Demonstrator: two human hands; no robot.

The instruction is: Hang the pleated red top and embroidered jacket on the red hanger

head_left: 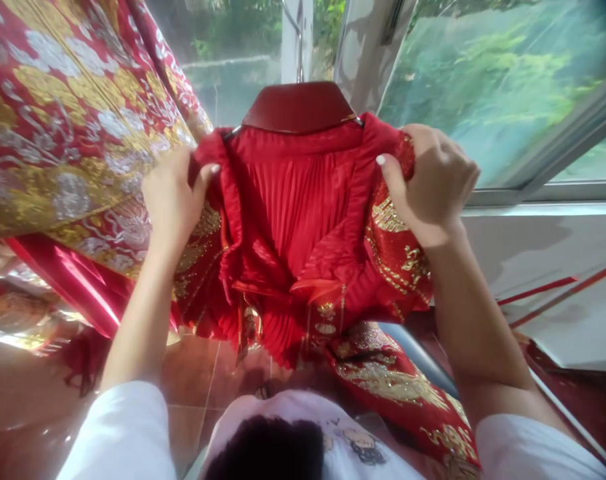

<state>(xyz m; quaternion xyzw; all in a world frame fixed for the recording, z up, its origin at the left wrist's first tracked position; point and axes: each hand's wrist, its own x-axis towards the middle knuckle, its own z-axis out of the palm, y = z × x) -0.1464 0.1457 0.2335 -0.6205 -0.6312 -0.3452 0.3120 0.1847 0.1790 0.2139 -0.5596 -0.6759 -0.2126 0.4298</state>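
1. Both hands close on the neck edges of a red jacket (297, 213), spread apart across its opening: the left hand (175, 200) pinches the fabric between thumb and fingers, while the right hand (430, 183) gathers a fold at the far shoulder.
2. The jacket hangs in the air before a window (497, 87), on a dark red wooden hanger (297, 107) whose metal hook (299, 57) rises toward the white window post.
3. Its pleated lining (293, 200) looks soft, light and slippery, so a loose pinch would probably slide.
4. Gold-embroidered panels (395, 247) look stiffer and heavier, so the shoulders, close to the hanger, seem the surest hold.
5. Just to the left hangs a red-and-gold brocade robe (67, 133); brown floor tiles (193, 373) lie below.
6. Dark hair (265, 453) and a white printed shirt (333, 433) show at the bottom edge; whose, I cannot tell.
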